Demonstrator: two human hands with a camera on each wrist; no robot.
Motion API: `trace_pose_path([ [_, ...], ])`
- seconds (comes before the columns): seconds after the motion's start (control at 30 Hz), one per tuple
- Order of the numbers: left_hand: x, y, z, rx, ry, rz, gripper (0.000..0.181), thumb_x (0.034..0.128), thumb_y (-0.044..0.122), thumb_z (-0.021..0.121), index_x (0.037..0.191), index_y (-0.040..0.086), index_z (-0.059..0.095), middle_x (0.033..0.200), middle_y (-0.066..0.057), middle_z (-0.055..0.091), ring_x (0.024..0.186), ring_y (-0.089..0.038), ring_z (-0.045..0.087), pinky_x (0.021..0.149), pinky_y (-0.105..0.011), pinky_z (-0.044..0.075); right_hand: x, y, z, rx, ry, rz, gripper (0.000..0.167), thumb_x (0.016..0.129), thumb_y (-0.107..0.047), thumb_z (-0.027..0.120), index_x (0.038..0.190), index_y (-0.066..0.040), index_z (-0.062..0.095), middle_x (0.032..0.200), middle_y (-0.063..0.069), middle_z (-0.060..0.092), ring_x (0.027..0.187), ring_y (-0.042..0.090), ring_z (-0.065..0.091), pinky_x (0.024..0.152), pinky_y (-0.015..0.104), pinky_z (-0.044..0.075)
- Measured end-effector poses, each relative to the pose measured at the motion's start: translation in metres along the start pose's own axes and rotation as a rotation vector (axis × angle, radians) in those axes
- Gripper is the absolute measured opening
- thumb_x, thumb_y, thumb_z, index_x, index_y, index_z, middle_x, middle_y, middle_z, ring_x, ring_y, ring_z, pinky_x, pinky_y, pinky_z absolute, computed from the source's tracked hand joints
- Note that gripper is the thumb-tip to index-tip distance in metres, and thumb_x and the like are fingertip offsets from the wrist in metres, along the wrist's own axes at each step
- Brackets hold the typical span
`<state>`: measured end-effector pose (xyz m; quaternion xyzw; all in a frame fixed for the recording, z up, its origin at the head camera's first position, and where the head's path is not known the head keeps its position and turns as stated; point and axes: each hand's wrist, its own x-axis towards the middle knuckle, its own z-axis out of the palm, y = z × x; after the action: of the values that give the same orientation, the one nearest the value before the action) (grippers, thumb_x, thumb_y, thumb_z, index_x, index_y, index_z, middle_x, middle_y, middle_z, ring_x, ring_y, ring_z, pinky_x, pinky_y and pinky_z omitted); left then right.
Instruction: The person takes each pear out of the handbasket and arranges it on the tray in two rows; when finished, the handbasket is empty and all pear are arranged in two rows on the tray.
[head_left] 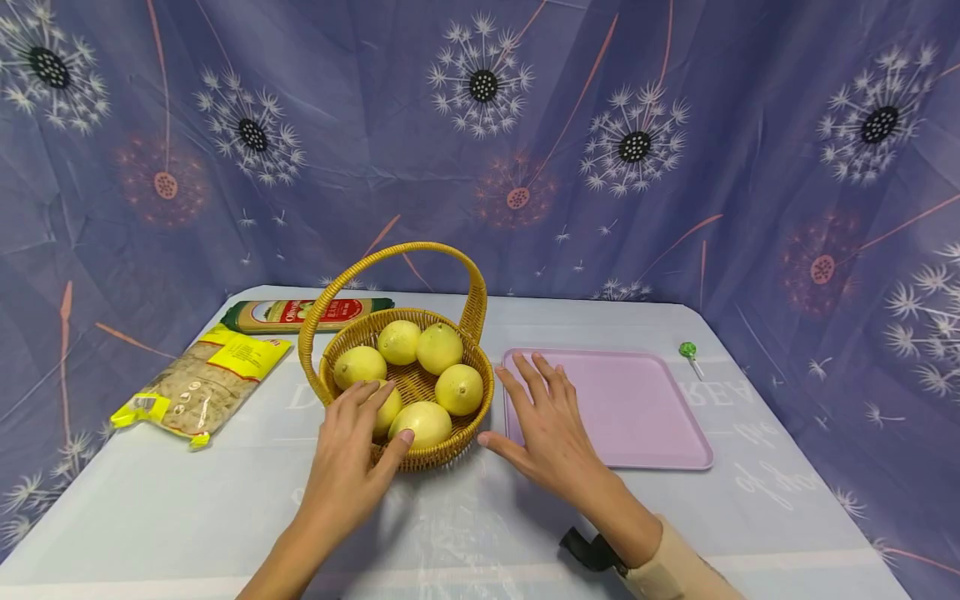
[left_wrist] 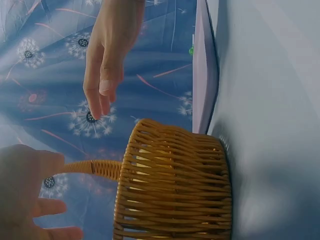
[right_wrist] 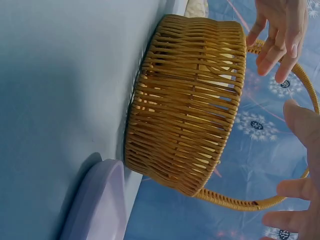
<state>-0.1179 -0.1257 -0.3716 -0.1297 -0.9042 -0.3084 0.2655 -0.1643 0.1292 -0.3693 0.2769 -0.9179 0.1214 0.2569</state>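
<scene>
A wicker basket (head_left: 442, 454) with an arched handle holds several yellow-green round fruits (head_left: 459, 390). Over its front left rim hovers the left hand (head_left: 348, 458), fingers slightly bent and spread above the fruit; whether it touches one cannot be told. To the basket's right the right hand (head_left: 558, 437) hangs with spread fingers above the left part of a pink tray (head_left: 637, 408), holding nothing. In the left wrist view the basket (left_wrist: 175, 185) stands below both hands' level. The right wrist view shows the basket's woven side (right_wrist: 185, 105) and the left hand (right_wrist: 282, 32) above its rim.
At the back left lies a green and red packet (head_left: 307, 312), partly behind the basket handle. A yellow and clear bag (head_left: 210, 379) lies on the left. Right of the tray is a green lollipop (head_left: 687, 351). A patterned curtain (head_left: 480, 167) hangs behind the table.
</scene>
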Motion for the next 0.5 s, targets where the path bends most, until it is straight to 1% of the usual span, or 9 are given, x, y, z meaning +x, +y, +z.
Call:
trace_pose_path([
  [0.17,-0.0021,-0.0034,-0.0025,-0.042,0.015,-0.021,0.056,0.0857,0.023,0.068,0.136,0.009,0.048,0.137,-0.015,0.045,0.132,-0.034,0.033,0.105,-0.052,0.03,0.0028,0.0002,0.0029,0.03,0.0,-0.003,0.082,0.081,-0.06,0.062,0.144,-0.013,0.038,0.153,0.012,0.031,0.142,0.034,0.025,0.116,0.059,0.022],
  [0.37,-0.0056,-0.0071,-0.0058,-0.086,0.016,-0.076,0.054,0.0858,0.021,0.068,0.135,0.011,0.05,0.136,-0.013,0.046,0.125,-0.029,0.035,0.098,-0.049,0.036,0.007,-0.0003,0.0065,0.056,0.011,-0.024,0.081,0.081,-0.06,0.062,0.142,-0.011,0.041,0.15,0.013,0.036,0.139,0.034,0.03,0.113,0.058,0.028],
  [0.5,-0.0079,-0.0097,-0.0078,-0.103,0.017,-0.115,0.052,0.0862,0.021,0.068,0.134,0.013,0.051,0.134,-0.012,0.047,0.122,-0.029,0.036,0.095,-0.048,0.037,0.0103,-0.0015,0.0088,0.08,-0.004,-0.033,0.081,0.08,-0.059,0.063,0.142,-0.012,0.041,0.149,0.012,0.037,0.136,0.036,0.034,0.11,0.057,0.031],
])
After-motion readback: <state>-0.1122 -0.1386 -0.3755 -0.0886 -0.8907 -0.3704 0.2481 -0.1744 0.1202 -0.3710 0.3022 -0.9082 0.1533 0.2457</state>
